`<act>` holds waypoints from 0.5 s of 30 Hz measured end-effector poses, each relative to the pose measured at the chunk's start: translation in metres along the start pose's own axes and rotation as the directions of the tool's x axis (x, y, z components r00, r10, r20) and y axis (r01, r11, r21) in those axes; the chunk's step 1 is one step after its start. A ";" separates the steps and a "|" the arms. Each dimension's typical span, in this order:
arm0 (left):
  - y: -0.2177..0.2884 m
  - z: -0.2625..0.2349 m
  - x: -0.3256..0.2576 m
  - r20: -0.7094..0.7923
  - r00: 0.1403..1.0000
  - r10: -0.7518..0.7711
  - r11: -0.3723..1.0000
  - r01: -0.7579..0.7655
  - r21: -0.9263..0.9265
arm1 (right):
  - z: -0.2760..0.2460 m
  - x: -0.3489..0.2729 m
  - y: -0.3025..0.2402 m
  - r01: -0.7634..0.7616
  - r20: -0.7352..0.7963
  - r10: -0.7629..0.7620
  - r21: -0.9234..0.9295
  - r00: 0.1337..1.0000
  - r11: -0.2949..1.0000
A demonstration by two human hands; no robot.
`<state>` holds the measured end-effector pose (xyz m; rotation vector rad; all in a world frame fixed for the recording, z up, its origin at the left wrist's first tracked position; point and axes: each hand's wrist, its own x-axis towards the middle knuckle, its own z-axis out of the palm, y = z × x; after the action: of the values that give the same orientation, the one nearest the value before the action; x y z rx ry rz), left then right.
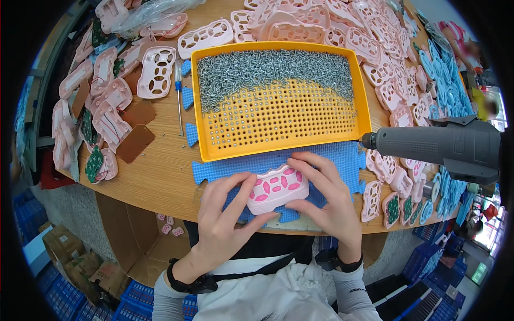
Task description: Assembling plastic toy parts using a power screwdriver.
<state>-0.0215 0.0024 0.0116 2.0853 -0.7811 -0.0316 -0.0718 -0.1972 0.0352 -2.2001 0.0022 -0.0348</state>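
Observation:
A light pink handheld controller with darker pink buttons lies face up at the table's front edge, over a blue foam mat. On its left side, the fingertips of my left hand rest at the upper corner, with the thumb near the lower edge. My right hand holds the right side, index finger along the top and thumb below. Just beyond is a yellow tray with a perforated plate and a heap of small silver screws. The controller's underside is hidden.
A grey power screwdriver points in from the right. Pink shells pile up behind the tray, with more on both sides. A blue-handled screwdriver and brown boards lie left. Blue parts stack far right; blue crates stand below.

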 end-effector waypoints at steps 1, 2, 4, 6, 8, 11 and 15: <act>0.000 0.000 0.000 0.002 1.000 -0.001 1.000 0.001 -0.001 | -0.001 0.000 0.003 -0.002 0.001 0.002 0.000 1.000 1.000; 0.001 0.000 0.001 -0.002 1.000 -0.003 1.000 0.003 -0.009 | -0.002 0.001 0.005 0.015 0.027 -0.015 0.005 1.000 1.000; 0.002 0.000 0.001 -0.005 1.000 -0.004 1.000 0.004 -0.017 | -0.007 0.002 0.007 0.031 0.052 -0.032 0.010 0.998 0.999; 0.001 0.000 0.000 -0.017 1.000 -0.018 1.000 0.018 -0.006 | -0.010 0.004 0.011 0.087 0.118 -0.087 0.000 0.989 0.996; 0.000 0.000 0.000 -0.010 1.000 -0.010 1.000 0.010 -0.007 | -0.011 0.004 0.013 0.066 0.122 -0.066 0.004 0.990 0.998; -0.002 -0.001 0.000 0.001 1.000 0.014 1.000 -0.014 -0.003 | -0.009 0.005 0.011 0.038 0.107 -0.040 0.020 0.993 0.999; 0.000 -0.002 0.002 0.015 1.000 0.012 1.000 -0.011 -0.014 | -0.014 0.006 0.010 0.040 0.185 -0.038 -0.005 0.982 0.999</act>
<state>-0.0190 0.0031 0.0131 2.0697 -0.7999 -0.0465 -0.0660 -0.2149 0.0355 -2.2042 -0.1451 0.1479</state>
